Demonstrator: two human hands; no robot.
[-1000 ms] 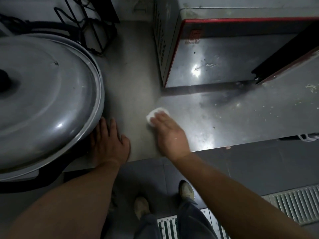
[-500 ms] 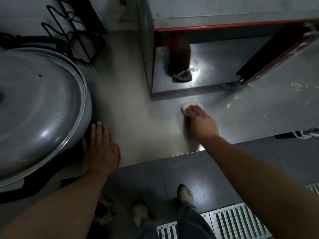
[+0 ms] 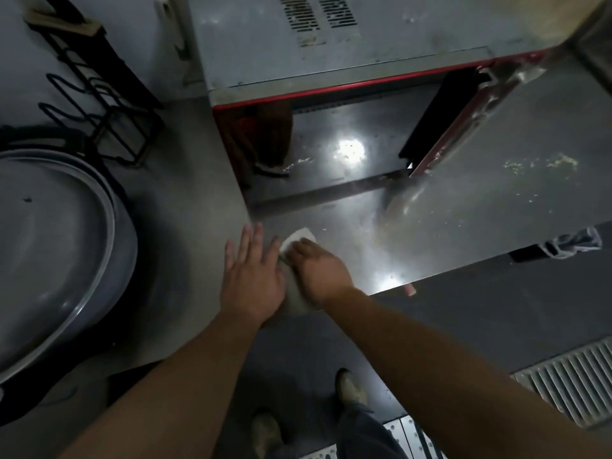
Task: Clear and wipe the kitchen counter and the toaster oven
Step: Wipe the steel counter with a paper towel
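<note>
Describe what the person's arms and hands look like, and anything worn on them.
Both forearms are bare up to the frame edge, with no sleeve showing. The left hand and right hand wear no gloves, and no watch, ring or bracelet is visible. The dim light hides finer detail.

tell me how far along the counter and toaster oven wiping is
Done: the counter around the hands looks mostly crumb-free and shiny. In hand: the right hand presses a white cloth on the counter near its front edge, the left hand flat beside it. Left: crumbs scattered further right, and bits inside the open toaster oven.
</note>
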